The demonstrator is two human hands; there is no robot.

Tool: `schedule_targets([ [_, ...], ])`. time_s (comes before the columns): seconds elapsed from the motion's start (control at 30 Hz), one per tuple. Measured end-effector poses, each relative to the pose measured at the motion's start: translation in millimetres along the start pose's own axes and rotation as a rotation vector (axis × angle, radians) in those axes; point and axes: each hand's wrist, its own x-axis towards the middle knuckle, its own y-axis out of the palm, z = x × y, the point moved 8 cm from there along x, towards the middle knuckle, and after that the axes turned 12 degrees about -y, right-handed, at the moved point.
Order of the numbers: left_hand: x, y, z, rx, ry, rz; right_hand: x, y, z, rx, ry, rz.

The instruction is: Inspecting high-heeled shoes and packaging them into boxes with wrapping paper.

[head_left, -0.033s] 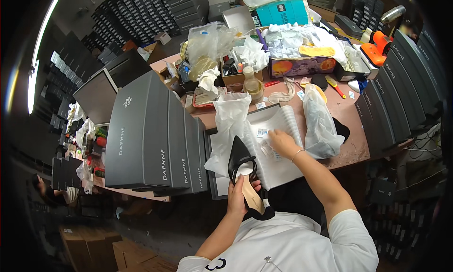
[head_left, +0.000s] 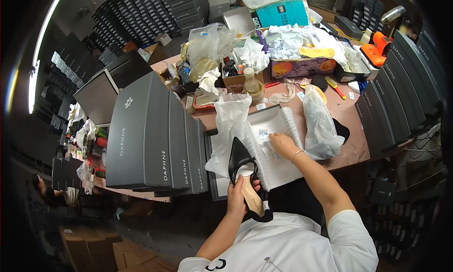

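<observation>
My left hand (head_left: 237, 199) is wrapped round the middle of a black pointed-toe shoe (head_left: 239, 155) with a strap and a pale insole. Its toe points away from me and its heel lies near my white shirt. Beyond the shoe lies an open grey shoebox (head_left: 213, 187), lined with white wrapping sheet (head_left: 283, 170). Over that sheet my right hand (head_left: 283, 145) is closed, fingertips bunched beside a small printed white label (head_left: 263, 133). What the fingertips hold, if anything, is too small to make out. White tissue paper (head_left: 231, 112) sticks up at the box's left side.
Grey shoeboxes (head_left: 137, 135) stand close on the left, and more boxes (head_left: 394, 90) on the right. A plastic-wrapped item (head_left: 321, 125) lies right of the open box. Behind are a glass bottle (head_left: 253, 85), a yellow-handled brush (head_left: 335, 87) and a carton of white cloths (head_left: 302, 66).
My right hand has shifted very slightly, its fingertips now nearer the printed label. The shoe's heel end has turned a little in my left hand, which keeps its hold.
</observation>
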Motion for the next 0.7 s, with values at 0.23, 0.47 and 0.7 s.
schedule_targets([
  [0.23, 11, -20, -1, -0.001, -0.032, -0.013, -39, -133, 139, 0.595, -0.262, -0.312],
  [0.47, -12, 20, 14, -0.006, 0.032, 0.092, -25, -101, 185, 0.034, -0.364, -0.413],
  [0.7, -12, -14, 8, 0.079, 0.035, 0.007, -26, -90, 103, 0.609, -0.262, -0.172],
])
